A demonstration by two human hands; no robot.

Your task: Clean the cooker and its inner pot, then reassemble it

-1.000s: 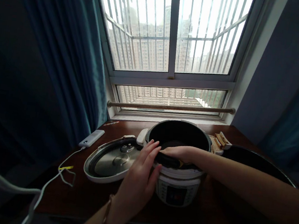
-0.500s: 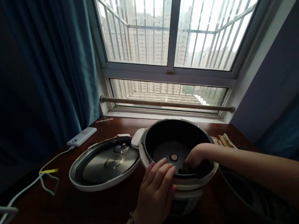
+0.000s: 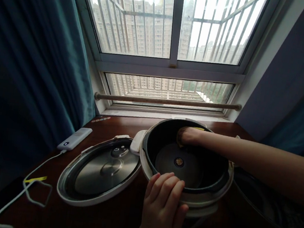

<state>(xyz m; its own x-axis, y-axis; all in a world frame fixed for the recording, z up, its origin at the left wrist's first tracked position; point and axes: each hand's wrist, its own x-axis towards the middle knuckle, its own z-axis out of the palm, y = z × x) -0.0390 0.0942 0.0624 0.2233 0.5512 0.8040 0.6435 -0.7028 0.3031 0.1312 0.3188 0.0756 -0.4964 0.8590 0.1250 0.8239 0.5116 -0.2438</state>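
A round white electric pressure cooker [image 3: 145, 165] stands uncovered on the brown table, with a dark inner pot [image 3: 163, 156] inside and a round metal piece [image 3: 179, 162] in the middle of its floor. My left hand [image 3: 165, 198] has its fingers hooked over the near rim. Inside the pot, my right hand [image 3: 189, 137] presses against the far wall, fingers closed around a thin yellowish piece, perhaps a sponge or cloth, with only its edges showing. The fingertips are in shadow. To the left lies the cooker's lid [image 3: 104, 175], its shiny metal inside facing up.
A white power bank [image 3: 75, 139] with a white cable [image 3: 14, 200] and yellow tie lies at the table's left. A large dark pan-like vessel [image 3: 268, 208] sits under my right forearm. Behind are a barred window, a rail [image 3: 167, 102] and blue curtains [image 3: 71, 62].
My right hand has moved from the pot's right near side to its far wall, and yellowish edges now show by it. My left hand stays on the near rim. The view has tilted slightly.
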